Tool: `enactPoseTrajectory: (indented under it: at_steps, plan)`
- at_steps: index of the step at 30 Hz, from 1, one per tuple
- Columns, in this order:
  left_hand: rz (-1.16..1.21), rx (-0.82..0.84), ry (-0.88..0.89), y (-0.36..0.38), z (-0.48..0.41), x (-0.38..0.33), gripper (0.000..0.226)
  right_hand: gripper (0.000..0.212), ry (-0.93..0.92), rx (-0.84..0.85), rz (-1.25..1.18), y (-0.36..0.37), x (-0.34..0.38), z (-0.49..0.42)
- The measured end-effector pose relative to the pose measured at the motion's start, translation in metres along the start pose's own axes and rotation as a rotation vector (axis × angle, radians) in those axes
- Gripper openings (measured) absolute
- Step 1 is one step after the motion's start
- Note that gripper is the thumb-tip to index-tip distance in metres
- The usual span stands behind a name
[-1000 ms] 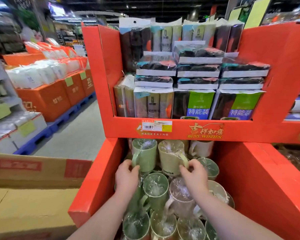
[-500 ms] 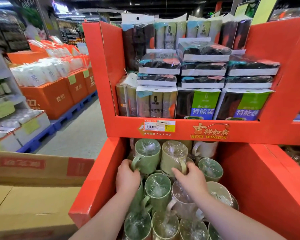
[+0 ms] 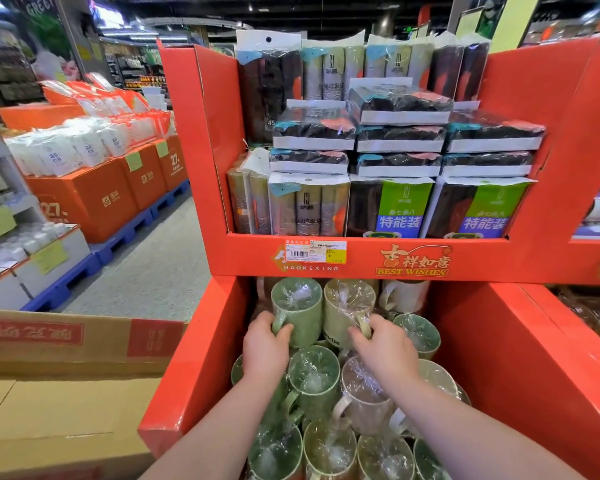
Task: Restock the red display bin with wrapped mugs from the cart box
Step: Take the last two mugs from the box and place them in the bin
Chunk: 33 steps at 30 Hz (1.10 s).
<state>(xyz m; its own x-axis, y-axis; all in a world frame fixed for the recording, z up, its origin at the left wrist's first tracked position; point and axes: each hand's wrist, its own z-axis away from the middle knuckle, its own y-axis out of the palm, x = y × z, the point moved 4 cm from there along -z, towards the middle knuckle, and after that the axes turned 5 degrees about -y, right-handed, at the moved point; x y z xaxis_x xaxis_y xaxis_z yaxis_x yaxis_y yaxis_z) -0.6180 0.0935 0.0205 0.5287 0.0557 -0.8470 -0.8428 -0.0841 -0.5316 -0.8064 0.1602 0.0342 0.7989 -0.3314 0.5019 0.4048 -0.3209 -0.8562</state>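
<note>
glossy plastic-wrapped mugs (image 3: pixel 314 379), matt cardboard bin (image 3: pixel 520 358)

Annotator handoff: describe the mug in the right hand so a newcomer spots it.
Find the red display bin under the BEST WISHES lettering. Two wrapped mugs lie on their sides atop the pile at its back; the right hand grips the handle of the pale yellow-green mug. Unlike the darker green mug beside it in the left hand, it carries dark lettering.
</note>
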Motion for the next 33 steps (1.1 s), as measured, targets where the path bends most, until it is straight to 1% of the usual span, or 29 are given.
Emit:
enactPoseTrajectory:
  at_steps: [2, 6, 9, 11, 12, 15, 19, 21, 22, 24, 26, 29, 31, 33]
  plan:
    - [-0.019, 0.004, 0.003, 0.003, 0.0, 0.0, 0.009, 0.03, 0.007, 0.017, 0.023, 0.002, -0.001, -0.001]
    - [-0.061, 0.018, 0.012, 0.008, 0.0, 0.0, 0.006, 0.028, 0.033, 0.052, 0.046, 0.002, -0.002, -0.005]
    - [-0.088, 0.027, -0.003, 0.01, -0.003, -0.001, 0.021, 0.029, 0.036, 0.067, 0.036, 0.004, -0.003, -0.008]
    - [-0.076, 0.024, -0.013, 0.009, -0.004, -0.002, 0.025, 0.028, 0.037, 0.063, 0.027, 0.004, -0.003, -0.008]
    - [-0.058, 0.02, -0.015, 0.008, -0.003, -0.002, 0.022, 0.027, 0.04, 0.052, 0.022, 0.003, -0.003, -0.008]
    - [0.002, 0.009, 0.0, 0.006, 0.003, -0.006, 0.004, 0.027, 0.035, 0.006, 0.03, 0.0, -0.005, -0.006]
    - [0.041, 0.02, 0.001, 0.01, 0.009, -0.012, 0.023, 0.028, 0.014, -0.036, 0.031, -0.004, -0.007, -0.007]
    - [0.03, 0.03, -0.011, 0.013, 0.01, -0.011, 0.029, 0.03, 0.017, -0.032, 0.041, -0.005, -0.011, -0.006]
    - [0.012, 0.043, -0.019, 0.016, 0.009, -0.009, 0.028, 0.028, 0.022, -0.022, 0.043, -0.004, -0.013, -0.007]
    - [-0.048, 0.082, -0.03, 0.02, 0.007, -0.007, 0.018, 0.023, 0.033, 0.013, 0.05, 0.0, -0.017, -0.007]
    - [-0.095, 0.112, -0.045, 0.022, 0.004, -0.007, 0.009, 0.024, 0.041, 0.041, 0.063, 0.001, -0.018, -0.008]
    - [-0.121, 0.122, -0.069, 0.023, 0.002, -0.008, 0.026, 0.025, 0.038, 0.062, 0.081, -0.001, -0.017, -0.01]
    - [-0.146, 0.121, -0.068, 0.022, 0.003, -0.009, 0.026, 0.027, 0.045, 0.082, 0.082, -0.001, -0.018, -0.01]
    - [-0.156, 0.122, -0.069, 0.023, 0.004, -0.008, 0.024, 0.033, 0.065, 0.097, 0.082, -0.002, -0.019, -0.011]
